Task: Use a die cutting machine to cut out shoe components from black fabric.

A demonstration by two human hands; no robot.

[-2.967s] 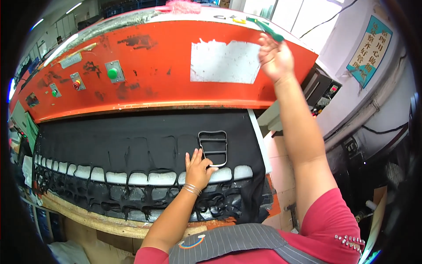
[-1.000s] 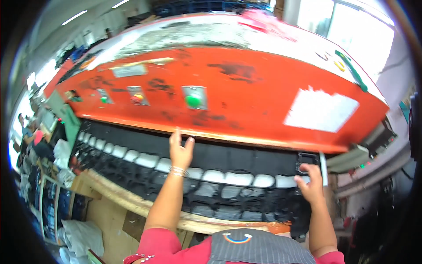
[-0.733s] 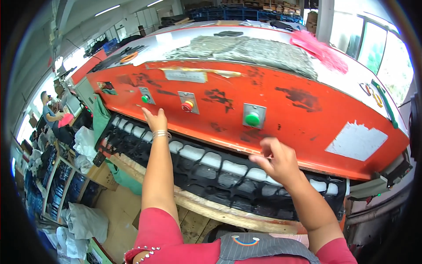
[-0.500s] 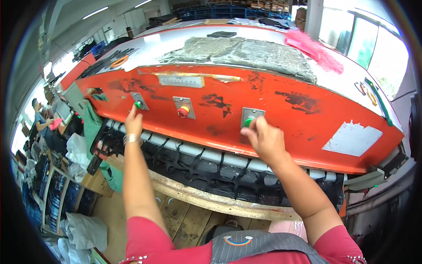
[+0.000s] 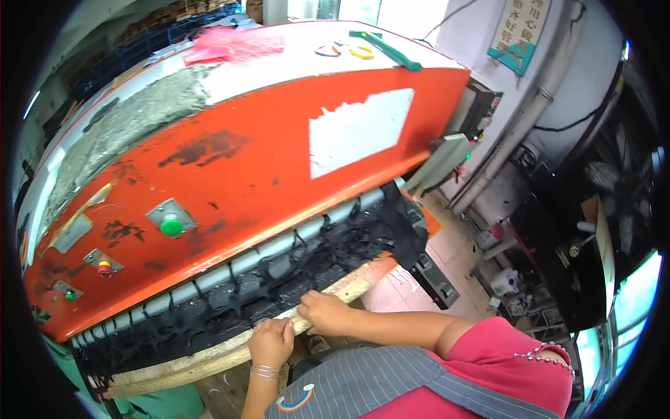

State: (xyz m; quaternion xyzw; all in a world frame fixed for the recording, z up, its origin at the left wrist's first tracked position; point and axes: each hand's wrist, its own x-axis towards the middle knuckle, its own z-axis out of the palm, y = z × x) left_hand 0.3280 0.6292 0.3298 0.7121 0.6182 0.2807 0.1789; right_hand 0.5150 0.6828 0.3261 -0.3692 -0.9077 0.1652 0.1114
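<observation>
Resting at the wooden rail (image 5: 188, 367) in the head view, the left hand (image 5: 271, 342) and the right hand (image 5: 324, 313) sit close together, fingers partly curled with no item visible in them; whether they clasp the rail cannot be determined. The black cut material (image 5: 171, 332) lies just beyond the rail and along it, with the orange panel (image 5: 279, 150) farther beyond. Sound practice, as judged, would have all fingers well clear of the panel's lower edge.
</observation>
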